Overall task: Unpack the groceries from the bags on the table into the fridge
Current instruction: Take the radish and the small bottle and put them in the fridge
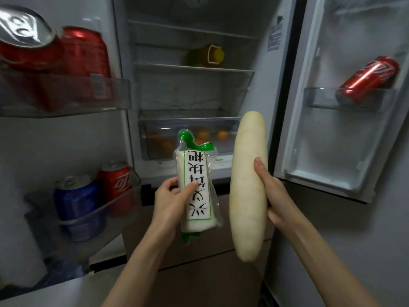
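- The fridge [194, 89] stands open, both of its doors swung wide, with the person's two hands raised in front of it.
- The left hand [170, 201] has its grip closed around a vacuum-sealed white package [195, 187] with a green end and a label of black characters; the thumb lies across the label and the package stands roughly upright.
- The right hand [273, 193] has its grip closed around the middle of a long pale melon [249, 185], held upright just beside the package, the two not touching.
- Both items are outside the fridge, in front of its lower edge.
- Inside, a yellow-and-green container [208, 55] lies on a glass shelf [192, 68].
- Below it, a clear crisper drawer [188, 135] holds several oranges [222, 134], blurred behind the plastic.
- The left door's upper bin [66, 96] holds red cans [86, 52], one very close to the camera.
- The left door's lower bin [97, 216] holds a blue can [76, 199] and a red can [118, 187] side by side.
- The right door's bin [349, 99] holds one tilted red can [368, 79], leaning against the door wall.
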The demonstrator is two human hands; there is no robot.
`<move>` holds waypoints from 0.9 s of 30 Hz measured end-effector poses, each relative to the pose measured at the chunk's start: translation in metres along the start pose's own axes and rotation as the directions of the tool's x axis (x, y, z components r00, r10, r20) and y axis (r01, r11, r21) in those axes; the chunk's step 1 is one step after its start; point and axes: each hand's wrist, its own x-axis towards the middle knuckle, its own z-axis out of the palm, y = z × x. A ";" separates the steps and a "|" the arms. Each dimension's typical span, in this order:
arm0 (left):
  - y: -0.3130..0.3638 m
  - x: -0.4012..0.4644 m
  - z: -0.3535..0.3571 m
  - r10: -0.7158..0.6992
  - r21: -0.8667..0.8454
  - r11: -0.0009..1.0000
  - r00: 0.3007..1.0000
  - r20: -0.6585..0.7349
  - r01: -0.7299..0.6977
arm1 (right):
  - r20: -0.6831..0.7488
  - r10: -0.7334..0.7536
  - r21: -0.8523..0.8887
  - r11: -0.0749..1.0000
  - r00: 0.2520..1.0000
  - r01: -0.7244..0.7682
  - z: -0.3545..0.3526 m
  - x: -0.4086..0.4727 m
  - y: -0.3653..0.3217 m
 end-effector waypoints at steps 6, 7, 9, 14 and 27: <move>0.012 0.099 0.052 -0.032 -0.011 0.999 0.992 -0.119 0.031 | 0.150 0.070 0.117 0.989 0.986 -0.088 -0.020 0.119 -0.018; 0.017 0.118 0.060 -0.049 -0.016 0.999 0.990 -0.131 0.047 | 0.172 0.061 0.125 0.989 0.983 -0.083 -0.019 0.140 -0.025; 0.029 0.154 0.073 -0.061 -0.030 0.998 0.989 -0.137 0.057 | 0.197 0.037 0.142 0.988 0.980 -0.066 -0.014 0.183 -0.038; 0.070 0.245 0.085 -0.091 -0.011 0.996 0.973 -0.214 0.091 | 0.188 0.052 -0.020 0.999 0.981 -0.049 0.014 0.272 -0.063; 0.098 0.435 0.053 0.055 0.308 0.950 0.947 -0.317 0.048 | 0.230 0.055 -0.584 0.807 0.972 0.093 0.124 0.452 -0.082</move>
